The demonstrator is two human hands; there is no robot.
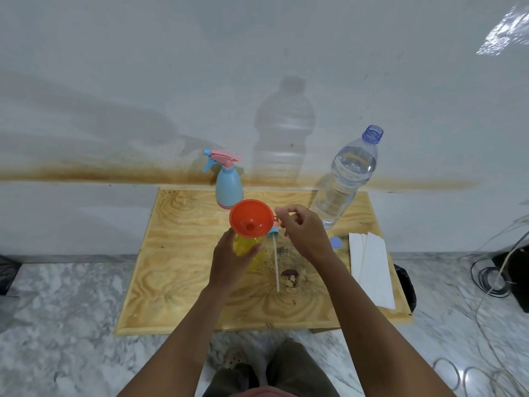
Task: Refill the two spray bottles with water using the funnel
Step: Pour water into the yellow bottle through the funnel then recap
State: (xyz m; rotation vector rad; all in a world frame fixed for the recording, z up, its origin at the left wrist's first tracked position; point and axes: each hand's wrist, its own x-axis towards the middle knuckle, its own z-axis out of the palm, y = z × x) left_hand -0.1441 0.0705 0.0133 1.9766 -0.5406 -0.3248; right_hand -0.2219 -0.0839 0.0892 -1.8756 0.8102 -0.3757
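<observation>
Funnel (251,220) sits in the neck of the yellow spray bottle (244,245) on the wooden table (177,267), left hand (232,263) wrapped round that bottle, right hand (303,233) pinching the funnel's side tab; blue spray bottle (229,187) stands just behind, open water bottle (343,179) off to the right

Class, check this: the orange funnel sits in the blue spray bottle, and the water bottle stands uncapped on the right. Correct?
No. The head view shows the funnel in the yellow bottle, not the blue spray bottle behind it. The water bottle is uncapped, on the right.
</observation>
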